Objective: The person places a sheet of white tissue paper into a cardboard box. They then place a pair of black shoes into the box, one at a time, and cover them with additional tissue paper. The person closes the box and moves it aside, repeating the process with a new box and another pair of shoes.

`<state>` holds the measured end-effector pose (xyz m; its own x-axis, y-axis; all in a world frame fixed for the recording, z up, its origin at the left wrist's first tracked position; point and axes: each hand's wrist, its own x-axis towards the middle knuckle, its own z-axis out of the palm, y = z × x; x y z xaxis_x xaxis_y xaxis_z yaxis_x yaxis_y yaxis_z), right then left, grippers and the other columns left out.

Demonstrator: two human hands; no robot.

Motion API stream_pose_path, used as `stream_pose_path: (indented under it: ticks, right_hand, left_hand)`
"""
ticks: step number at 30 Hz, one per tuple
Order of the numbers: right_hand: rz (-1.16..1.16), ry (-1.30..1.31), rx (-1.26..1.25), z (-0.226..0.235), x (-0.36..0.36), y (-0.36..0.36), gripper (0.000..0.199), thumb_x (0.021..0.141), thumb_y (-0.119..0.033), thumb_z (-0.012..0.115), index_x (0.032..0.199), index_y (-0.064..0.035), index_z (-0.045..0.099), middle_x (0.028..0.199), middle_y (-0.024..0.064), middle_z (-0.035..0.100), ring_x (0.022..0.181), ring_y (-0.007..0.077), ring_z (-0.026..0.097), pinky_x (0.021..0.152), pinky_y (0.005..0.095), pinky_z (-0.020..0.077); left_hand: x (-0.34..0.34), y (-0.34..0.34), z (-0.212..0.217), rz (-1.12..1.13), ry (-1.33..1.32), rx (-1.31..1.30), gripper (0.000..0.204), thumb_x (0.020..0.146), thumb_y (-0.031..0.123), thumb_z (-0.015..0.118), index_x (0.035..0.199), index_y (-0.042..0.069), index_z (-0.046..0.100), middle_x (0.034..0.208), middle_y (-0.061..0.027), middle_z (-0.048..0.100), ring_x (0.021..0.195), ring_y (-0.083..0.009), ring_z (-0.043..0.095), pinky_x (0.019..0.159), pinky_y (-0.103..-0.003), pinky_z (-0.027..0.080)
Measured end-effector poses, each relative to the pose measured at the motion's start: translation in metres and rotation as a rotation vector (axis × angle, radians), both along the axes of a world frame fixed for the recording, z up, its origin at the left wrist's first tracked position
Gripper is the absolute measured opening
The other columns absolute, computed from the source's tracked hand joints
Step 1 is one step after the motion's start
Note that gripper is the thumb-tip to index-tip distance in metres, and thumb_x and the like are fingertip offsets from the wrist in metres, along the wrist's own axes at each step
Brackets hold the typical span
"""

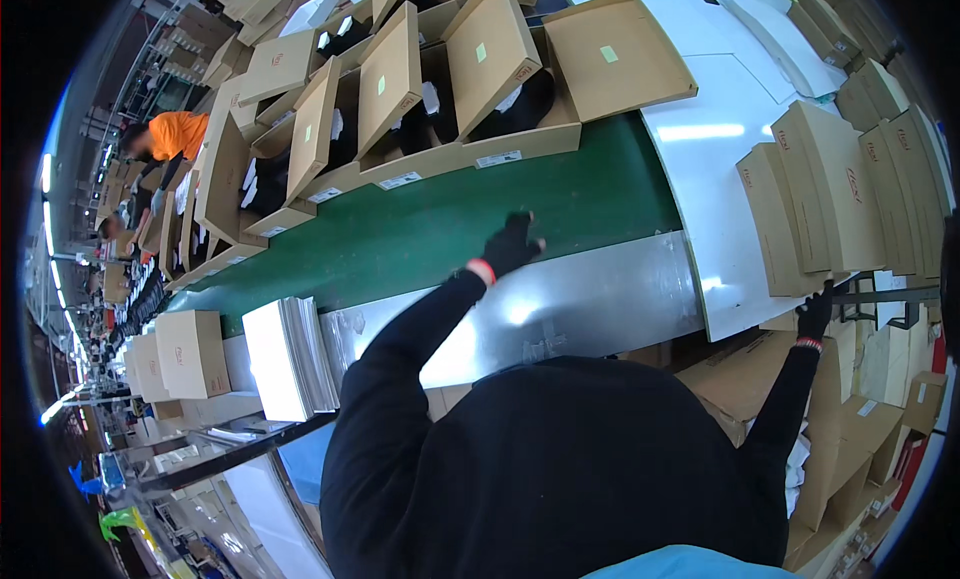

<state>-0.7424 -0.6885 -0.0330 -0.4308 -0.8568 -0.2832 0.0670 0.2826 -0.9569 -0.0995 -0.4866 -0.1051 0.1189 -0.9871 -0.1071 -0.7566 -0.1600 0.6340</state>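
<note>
Over a flat green conveyor belt [450, 209], a left hand [510, 246] in a black, red-banded glove is held with fingers loosely extended; whether the surface is touched cannot be told. Beyond the belt's right end, a matching gloved right hand [816, 312] is placed at the near lower edge of upright brown cardboard boxes [825, 194], which are stood on a glossy white tabletop [720, 159]; its grip cannot be made out. Along the belt's far side, open brown cardboard cartons [545, 144] are lined up, lids raised, with black goods [530, 104] packed inside. The belt's near side is bordered by a shiny grey metal ledge [600, 289], where a stack of white sheets [275, 359] is set toward the left. At the belt's far left, an orange-topped co-worker [178, 136] is seen.
</note>
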Motion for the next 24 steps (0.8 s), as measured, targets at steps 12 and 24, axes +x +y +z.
stream_pose_path:
  ticks: [12,24]
  right_hand:
    - [0.454,0.256,-0.028,0.032,0.184,0.2,0.046,0.086,-0.008,0.066,0.13,-0.0008,0.052,0.114,0.0036,0.057,0.096,0.0106,0.053,0.086,0.0256,0.0431]
    - [1.252,0.756,-0.586,0.12,0.382,0.217,0.047,0.075,-0.018,0.073,0.118,-0.0055,0.056,0.111,0.0147,0.058,0.107,0.0335,0.055,0.092,0.0406,0.0451]
  left_hand:
    - [0.113,-0.184,-0.016,0.062,-0.824,-0.349,0.012,0.076,0.02,0.064,0.08,0.009,0.068,0.073,-0.0123,0.063,0.072,-0.0313,0.065,0.064,-0.045,0.051]
    - [-0.026,0.064,0.114,-0.489,-0.199,-0.198,0.027,0.077,0.024,0.07,0.102,0.014,0.07,0.088,-0.0185,0.065,0.077,-0.0347,0.066,0.065,-0.045,0.051]
